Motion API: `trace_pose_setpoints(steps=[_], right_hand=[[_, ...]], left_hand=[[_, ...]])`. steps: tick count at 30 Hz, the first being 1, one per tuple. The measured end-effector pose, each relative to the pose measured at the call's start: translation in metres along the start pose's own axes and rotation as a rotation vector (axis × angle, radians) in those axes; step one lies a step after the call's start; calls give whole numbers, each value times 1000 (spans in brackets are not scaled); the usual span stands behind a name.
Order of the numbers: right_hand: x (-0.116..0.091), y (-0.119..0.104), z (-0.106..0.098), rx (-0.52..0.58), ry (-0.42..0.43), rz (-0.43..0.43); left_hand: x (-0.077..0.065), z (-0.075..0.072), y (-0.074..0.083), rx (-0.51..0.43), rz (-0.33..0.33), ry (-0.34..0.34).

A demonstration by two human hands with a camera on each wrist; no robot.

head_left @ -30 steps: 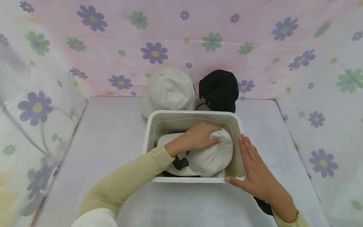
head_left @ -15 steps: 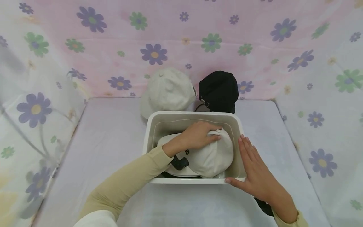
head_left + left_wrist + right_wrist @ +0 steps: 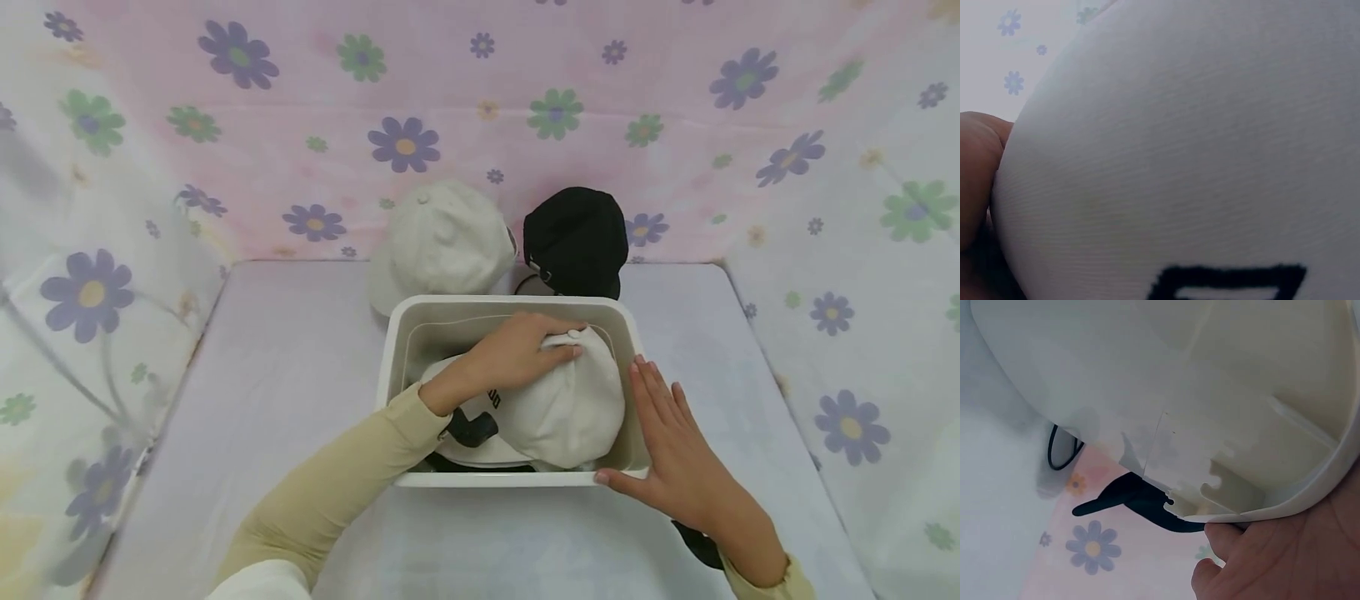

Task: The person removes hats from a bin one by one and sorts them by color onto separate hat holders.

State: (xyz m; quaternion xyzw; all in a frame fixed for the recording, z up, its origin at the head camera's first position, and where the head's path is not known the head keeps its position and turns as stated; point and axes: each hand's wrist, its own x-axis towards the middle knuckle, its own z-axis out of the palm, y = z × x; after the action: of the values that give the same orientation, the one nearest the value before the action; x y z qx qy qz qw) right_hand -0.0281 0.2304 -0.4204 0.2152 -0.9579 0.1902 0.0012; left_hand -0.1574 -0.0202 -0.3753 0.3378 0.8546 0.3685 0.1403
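A white baseball cap (image 3: 577,408) with dark lettering sits inside a white plastic bin (image 3: 517,479). My left hand (image 3: 517,354) reaches in from the left and pinches the cloth of its crown near the top button. In the left wrist view, the cap's crown (image 3: 1166,156) fills most of the picture, with part of a black letter along the bottom. My right hand (image 3: 678,454) lies flat with straight fingers along the bin's right rim, its thumb at the front right corner. In the right wrist view, the palm (image 3: 1291,562) is against the rim.
Behind the bin stand another white cap (image 3: 450,242) and a black cap (image 3: 576,237), close to the flowered pink backdrop (image 3: 480,83). Something dark (image 3: 480,468) shows beneath the held cap. Flowered white cloth walls (image 3: 855,350) flank the table (image 3: 300,333).
The crown of the white cap has come up a little in the bin, with my left hand shifting slightly up and left. My right hand stays at the rim.
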Motion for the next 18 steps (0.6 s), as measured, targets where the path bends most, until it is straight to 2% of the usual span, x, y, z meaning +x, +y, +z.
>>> trace_pose_setpoints(steps=[4,12,18], right_hand=[[-2,0,-1,-1,-11,18],[-1,0,-1,2,-13,19],[-1,-1,-3,22,-14,30]], left_hand=[[-2,-4,2,-27,33,14],[-10,-17,7,-82,47,61],[-16,-29,13,-79,68,100]])
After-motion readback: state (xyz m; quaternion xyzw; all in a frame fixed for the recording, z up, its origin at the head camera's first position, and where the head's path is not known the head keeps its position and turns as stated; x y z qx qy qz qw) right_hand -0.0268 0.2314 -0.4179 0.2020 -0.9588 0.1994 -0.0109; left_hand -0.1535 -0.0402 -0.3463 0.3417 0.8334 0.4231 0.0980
